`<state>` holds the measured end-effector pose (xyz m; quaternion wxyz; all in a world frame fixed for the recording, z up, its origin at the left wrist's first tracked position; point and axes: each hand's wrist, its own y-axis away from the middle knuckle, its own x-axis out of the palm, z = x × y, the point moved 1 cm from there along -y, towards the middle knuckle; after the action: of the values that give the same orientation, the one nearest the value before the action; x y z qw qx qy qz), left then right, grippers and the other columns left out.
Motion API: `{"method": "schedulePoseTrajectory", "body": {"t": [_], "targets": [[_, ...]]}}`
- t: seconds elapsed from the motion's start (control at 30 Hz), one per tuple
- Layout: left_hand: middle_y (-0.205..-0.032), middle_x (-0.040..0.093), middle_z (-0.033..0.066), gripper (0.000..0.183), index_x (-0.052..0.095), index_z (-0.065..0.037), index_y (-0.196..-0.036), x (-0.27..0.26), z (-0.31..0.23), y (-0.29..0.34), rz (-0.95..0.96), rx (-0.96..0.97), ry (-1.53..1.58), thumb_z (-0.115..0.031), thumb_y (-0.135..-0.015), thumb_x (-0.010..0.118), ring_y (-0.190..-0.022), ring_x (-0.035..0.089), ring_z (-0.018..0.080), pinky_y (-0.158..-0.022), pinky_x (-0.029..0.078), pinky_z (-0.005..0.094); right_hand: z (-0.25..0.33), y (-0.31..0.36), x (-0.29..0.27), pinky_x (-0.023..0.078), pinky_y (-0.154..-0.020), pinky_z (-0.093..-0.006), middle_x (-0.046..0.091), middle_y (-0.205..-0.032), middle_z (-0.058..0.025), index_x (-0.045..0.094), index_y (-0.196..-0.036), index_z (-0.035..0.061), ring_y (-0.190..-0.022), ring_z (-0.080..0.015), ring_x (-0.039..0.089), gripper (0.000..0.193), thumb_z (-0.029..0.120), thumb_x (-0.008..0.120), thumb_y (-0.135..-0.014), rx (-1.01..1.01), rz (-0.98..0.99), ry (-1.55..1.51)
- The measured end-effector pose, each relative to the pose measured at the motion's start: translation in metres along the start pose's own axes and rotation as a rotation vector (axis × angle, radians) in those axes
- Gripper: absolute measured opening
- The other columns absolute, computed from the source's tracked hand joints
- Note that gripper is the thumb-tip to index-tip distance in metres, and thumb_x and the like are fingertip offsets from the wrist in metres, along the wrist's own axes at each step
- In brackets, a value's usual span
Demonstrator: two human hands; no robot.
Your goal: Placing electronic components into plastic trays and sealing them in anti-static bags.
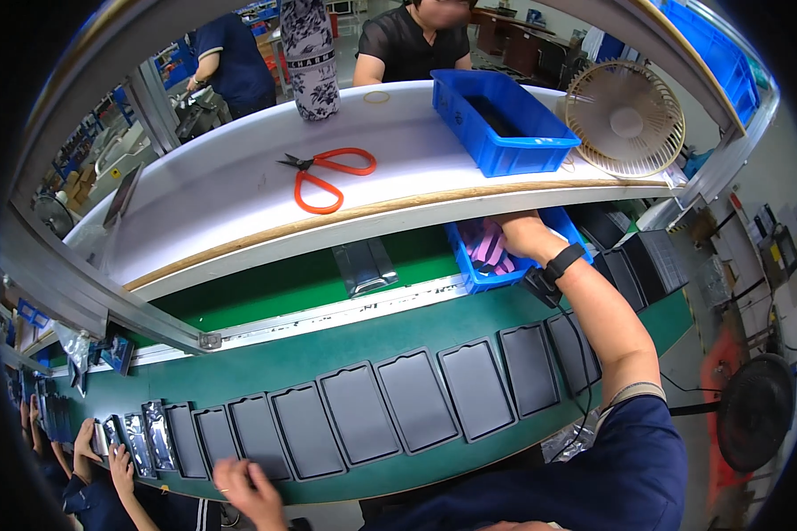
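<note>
My right hand [524,234] reaches under the shelf into a blue bin [481,281] that holds pink-and-black striped pieces [489,248]. The bin and shelf edge hide its fingers, so its grip does not show. A dark band with a small box circles that wrist, and a cable hangs from it. Near the front edge of the green table, my left hand [250,492] hovers with its fingers loosely apart and nothing visible in them. Beside it runs a row of several shallow dark grey trays [358,412]; their recesses look bare.
On the white shelf [212,195] lie red-handled scissors [326,177], a patterned bottle [310,62], another blue bin [505,133] and a fan [627,119]. A shiny packet [365,267] rests beneath it. Stacked black trays [651,265] stand right. At left, a co-worker's hands [120,467] handle wrapped trays [158,435].
</note>
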<state>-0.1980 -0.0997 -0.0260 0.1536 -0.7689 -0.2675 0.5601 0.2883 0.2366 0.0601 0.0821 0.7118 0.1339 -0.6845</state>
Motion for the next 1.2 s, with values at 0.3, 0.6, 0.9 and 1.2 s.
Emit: {"method": "schedulePoseTrajectory", "body": {"t": [0.3,0.6,0.9,1.2], "targets": [[-0.149,0.025,0.0158,0.059,0.034,-0.017,-0.142,0.010,0.121,-0.007,0.358,-0.494,-0.375,-0.043,-0.091,0.049,-0.139,0.017,0.0359,-0.106,0.011,0.0605,0.033,-0.022,0.000,0.037,-0.102,-0.0380,0.048,-0.131,-0.0179,0.053,-0.120,0.0103,-0.124,-0.0356,0.042,0.053,-0.004,0.061,-0.070,-0.037,0.323,0.123],[-0.143,0.034,0.0212,0.067,0.042,-0.011,-0.137,0.004,0.073,-0.007,0.260,-0.421,-0.254,-0.051,-0.085,0.056,-0.134,0.026,0.0399,-0.105,0.013,0.0631,0.050,-0.022,-0.010,0.037,-0.102,-0.0384,0.049,-0.129,-0.0212,0.056,-0.118,0.0063,-0.123,-0.0377,0.043,0.054,-0.003,0.065,-0.065,-0.005,0.383,0.100],[-0.141,0.038,0.0198,0.062,0.047,-0.009,-0.133,0.010,0.074,-0.003,0.182,-0.407,-0.250,-0.048,-0.085,0.056,-0.132,0.030,0.0384,-0.105,0.014,0.0628,0.029,-0.023,0.015,0.049,-0.087,-0.0400,0.058,-0.115,-0.0244,0.059,-0.109,-0.0004,-0.106,-0.0378,0.057,0.044,-0.001,0.066,-0.066,0.012,0.394,-0.066],[-0.133,0.048,0.0166,0.055,0.054,-0.007,-0.125,0.014,0.073,0.007,0.060,-0.376,-0.269,-0.045,-0.086,0.058,-0.128,0.038,0.0334,-0.106,0.018,0.0568,0.023,-0.020,0.038,0.044,-0.093,-0.0394,0.059,-0.114,-0.0202,0.064,-0.105,0.0091,-0.110,-0.0348,0.054,0.044,0.008,0.072,-0.061,-0.094,0.263,0.039]]}}
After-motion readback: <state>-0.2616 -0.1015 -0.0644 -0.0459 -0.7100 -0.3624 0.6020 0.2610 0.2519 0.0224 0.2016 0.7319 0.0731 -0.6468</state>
